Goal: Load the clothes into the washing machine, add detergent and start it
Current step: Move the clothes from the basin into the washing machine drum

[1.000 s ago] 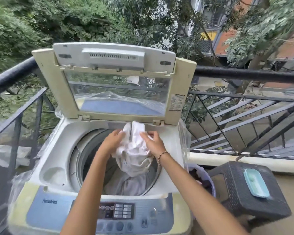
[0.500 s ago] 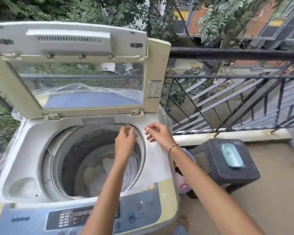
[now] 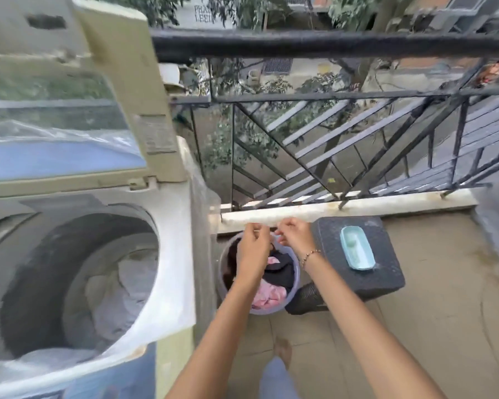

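Fingers of the left hand and right hand curl loosely just above dark and pink clothes in a lilac tub; blur hides whether they grip cloth. The tub stands on the balcony floor beside the open washing machine, which holds white laundry. The lid sticker is unreadable, and a distant sign shows "PRA".

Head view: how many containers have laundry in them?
2. The washing machine drum, at left, has pale clothes at the bottom. The lilac bucket, on the floor to its right, holds pink clothes and black clothes; the left hand and right hand hide part.
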`<act>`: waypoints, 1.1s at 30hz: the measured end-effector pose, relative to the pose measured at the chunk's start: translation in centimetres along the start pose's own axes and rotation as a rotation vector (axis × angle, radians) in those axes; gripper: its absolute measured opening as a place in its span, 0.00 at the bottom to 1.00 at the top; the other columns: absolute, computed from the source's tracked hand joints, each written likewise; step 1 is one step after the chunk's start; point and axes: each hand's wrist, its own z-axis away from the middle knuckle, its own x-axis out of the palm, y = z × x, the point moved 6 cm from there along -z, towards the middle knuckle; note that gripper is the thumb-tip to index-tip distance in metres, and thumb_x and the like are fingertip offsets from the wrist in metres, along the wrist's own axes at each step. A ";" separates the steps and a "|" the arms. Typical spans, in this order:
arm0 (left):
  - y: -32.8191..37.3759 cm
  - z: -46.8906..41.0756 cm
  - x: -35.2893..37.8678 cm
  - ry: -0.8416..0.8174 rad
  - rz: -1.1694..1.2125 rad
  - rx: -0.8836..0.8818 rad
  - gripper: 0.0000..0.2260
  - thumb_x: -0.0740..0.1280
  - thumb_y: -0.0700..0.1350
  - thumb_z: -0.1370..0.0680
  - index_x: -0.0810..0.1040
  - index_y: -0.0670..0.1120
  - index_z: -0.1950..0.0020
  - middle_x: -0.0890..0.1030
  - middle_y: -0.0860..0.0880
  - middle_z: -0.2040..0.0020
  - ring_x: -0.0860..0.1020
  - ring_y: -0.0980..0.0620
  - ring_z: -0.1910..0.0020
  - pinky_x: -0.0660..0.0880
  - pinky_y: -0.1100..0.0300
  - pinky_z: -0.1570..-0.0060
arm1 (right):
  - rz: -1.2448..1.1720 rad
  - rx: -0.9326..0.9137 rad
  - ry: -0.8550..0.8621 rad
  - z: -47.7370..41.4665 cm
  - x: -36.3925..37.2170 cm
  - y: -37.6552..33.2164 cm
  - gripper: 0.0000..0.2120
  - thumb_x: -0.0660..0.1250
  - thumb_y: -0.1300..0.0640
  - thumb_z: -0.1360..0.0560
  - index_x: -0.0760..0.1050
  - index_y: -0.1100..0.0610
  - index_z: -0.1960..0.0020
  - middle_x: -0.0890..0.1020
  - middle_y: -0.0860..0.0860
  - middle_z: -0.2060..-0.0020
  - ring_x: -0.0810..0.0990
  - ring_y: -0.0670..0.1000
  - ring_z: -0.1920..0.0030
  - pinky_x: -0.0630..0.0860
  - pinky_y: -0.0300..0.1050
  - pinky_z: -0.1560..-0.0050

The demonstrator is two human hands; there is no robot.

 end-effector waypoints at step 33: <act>-43.3 -22.0 5.3 -0.100 -0.612 -0.761 0.07 0.60 0.40 0.23 0.77 0.39 0.54 0.81 0.41 0.48 0.77 0.42 0.41 0.73 0.53 0.41 | 0.432 0.478 -0.307 -18.9 7.9 39.4 0.32 0.65 0.39 0.28 0.62 0.48 0.28 0.74 0.54 0.37 0.74 0.55 0.38 0.70 0.43 0.41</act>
